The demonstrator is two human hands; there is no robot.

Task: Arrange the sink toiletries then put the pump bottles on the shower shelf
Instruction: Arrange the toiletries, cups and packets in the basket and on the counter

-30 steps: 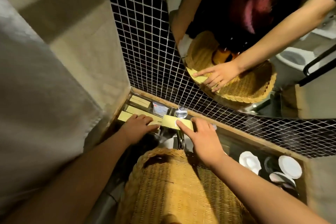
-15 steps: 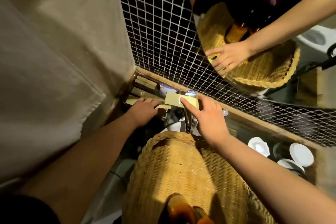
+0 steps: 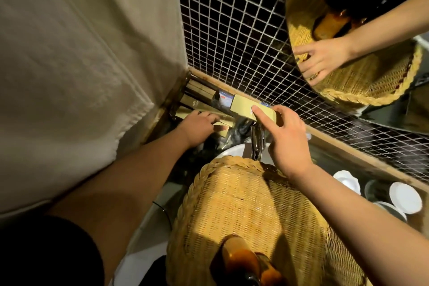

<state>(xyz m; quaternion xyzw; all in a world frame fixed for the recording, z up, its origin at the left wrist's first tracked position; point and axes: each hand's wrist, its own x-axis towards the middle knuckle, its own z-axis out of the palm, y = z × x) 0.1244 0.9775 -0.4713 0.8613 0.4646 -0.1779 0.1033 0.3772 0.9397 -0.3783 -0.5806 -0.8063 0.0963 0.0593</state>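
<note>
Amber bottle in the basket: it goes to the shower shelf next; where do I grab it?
Round the shoulder of the amber bottle, fingers from above: it seems to stand upright in the wicker basket, top toward the camera.

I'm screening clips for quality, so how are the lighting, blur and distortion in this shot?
Head view: dim, warm light, a bright patch on the wicker basket, deep shadow under the right hand gripping the yellow box. Head view: the tiled wall's grid lines bow, a wide-angle effect. Head view: the amber pump bottle at the bottom edge is blurred.
</note>
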